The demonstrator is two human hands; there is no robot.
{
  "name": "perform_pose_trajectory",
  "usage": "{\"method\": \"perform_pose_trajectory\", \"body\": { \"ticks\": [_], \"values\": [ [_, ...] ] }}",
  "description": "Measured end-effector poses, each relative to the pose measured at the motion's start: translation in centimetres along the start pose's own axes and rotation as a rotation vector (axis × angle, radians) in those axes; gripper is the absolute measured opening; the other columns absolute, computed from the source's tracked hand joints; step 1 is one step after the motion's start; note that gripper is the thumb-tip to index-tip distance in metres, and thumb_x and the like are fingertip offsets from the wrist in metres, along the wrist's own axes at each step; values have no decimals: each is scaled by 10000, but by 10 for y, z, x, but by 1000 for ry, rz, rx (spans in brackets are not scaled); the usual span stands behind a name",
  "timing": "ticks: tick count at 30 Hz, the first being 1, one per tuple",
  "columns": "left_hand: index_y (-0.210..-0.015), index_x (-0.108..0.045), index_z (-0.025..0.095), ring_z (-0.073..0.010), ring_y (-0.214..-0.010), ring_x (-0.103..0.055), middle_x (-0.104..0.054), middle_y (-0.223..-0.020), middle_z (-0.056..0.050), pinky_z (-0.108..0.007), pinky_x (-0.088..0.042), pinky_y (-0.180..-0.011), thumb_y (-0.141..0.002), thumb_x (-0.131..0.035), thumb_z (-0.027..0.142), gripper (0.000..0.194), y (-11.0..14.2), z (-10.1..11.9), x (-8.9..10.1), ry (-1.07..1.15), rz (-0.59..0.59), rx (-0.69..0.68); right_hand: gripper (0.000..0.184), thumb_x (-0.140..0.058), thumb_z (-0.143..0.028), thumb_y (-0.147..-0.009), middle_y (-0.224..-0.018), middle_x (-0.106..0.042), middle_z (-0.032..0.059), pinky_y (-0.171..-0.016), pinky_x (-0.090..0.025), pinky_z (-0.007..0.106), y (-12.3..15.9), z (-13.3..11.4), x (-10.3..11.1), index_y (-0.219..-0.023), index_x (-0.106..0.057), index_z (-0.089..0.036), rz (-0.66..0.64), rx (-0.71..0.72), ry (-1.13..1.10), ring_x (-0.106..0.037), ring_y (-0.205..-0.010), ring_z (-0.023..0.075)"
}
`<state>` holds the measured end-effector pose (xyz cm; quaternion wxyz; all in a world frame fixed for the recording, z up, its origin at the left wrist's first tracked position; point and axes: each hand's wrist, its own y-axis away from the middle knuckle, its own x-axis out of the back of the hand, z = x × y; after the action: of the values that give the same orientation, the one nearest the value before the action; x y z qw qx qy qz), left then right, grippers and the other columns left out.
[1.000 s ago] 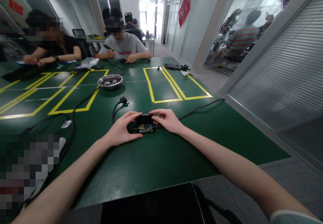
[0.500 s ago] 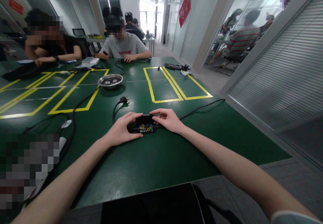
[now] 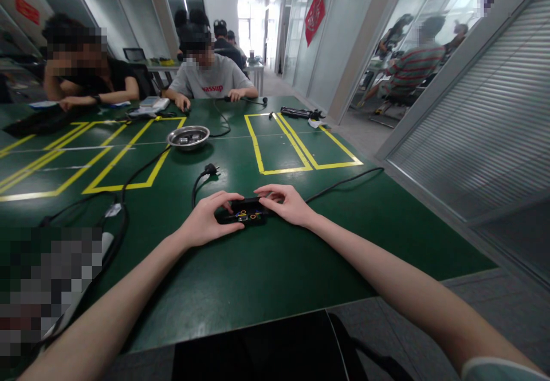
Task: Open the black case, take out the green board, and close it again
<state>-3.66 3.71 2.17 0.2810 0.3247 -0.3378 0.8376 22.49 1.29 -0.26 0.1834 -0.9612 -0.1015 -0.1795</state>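
The open black case [image 3: 250, 204] lay on the desk [image 3: 258, 278], to the near right of the metal bowl [image 3: 188, 138]. The left hand [image 3: 204, 219] clasped the case's left end; the right hand [image 3: 290, 205] pinched its far right corner.

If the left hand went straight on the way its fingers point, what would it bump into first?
Probably the open black case, since the left hand is right at its near end. Beyond that comes the right hand, though depth is hard to judge here.
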Motion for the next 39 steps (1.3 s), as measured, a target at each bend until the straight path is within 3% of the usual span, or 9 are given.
{"method": "perform_pose_trajectory", "body": {
  "ticks": [6,14,20,25,29,35,39],
  "values": [
    [-1054,-720,188,-188,-836,-680,-708,-976,-42,-314,-555,-803,-885,-766,360,246,-1,3,1,-10,5,-37,152,-721,-296,-855,-886,-727,41,-713,-583,279,2,-4,3,-933,-768,-175,-70,147,48,-708,-778,158],
    [-1037,-731,194,-190,-863,-699,-724,-1027,-58,-309,-560,-802,-921,-727,331,180,-1,2,-1,19,-7,-65,85,-730,-200,-794,-888,-671,25,-663,-552,261,3,-6,6,-878,-729,-190,-102,250,135,-639,-782,150],
    [-1010,-702,184,-210,-898,-714,-748,-1078,-80,-341,-575,-838,-885,-749,354,216,1,2,-3,16,0,-37,100,-729,-200,-795,-910,-635,24,-659,-552,263,4,-6,7,-891,-702,-195,-127,270,140,-622,-811,159],
    [-1062,-712,189,-218,-863,-729,-786,-994,-57,-337,-576,-800,-932,-678,387,240,0,3,-3,-3,-59,34,290,-820,-284,-790,-1040,-658,49,-789,-557,324,4,-8,8,-1019,-662,-203,-207,370,279,-646,-931,199],
    [-1055,-719,190,-233,-903,-744,-792,-1024,-67,-350,-584,-811,-983,-606,410,258,-1,3,-2,-45,-64,41,202,-722,-259,-899,-1042,-690,73,-824,-543,349,4,-8,6,-1086,-669,-204,-202,439,428,-664,-955,221],
    [-1220,-721,188,-255,-968,-752,-796,-1090,-104,-386,-590,-876,-970,-668,431,353,1,0,-10,-178,-4,-139,159,-701,-279,-907,-968,-679,86,-796,-547,365,4,-5,3,-1034,-657,-194,-150,480,520,-644,-913,241],
    [-1220,-737,180,-267,-972,-762,-807,-1084,-116,-414,-590,-900,-1012,-627,414,331,2,-1,-12,-243,61,-215,152,-665,-251,-922,-1044,-683,94,-836,-564,371,4,-8,1,-1064,-633,-206,-116,534,505,-648,-979,237]
  ]
}}
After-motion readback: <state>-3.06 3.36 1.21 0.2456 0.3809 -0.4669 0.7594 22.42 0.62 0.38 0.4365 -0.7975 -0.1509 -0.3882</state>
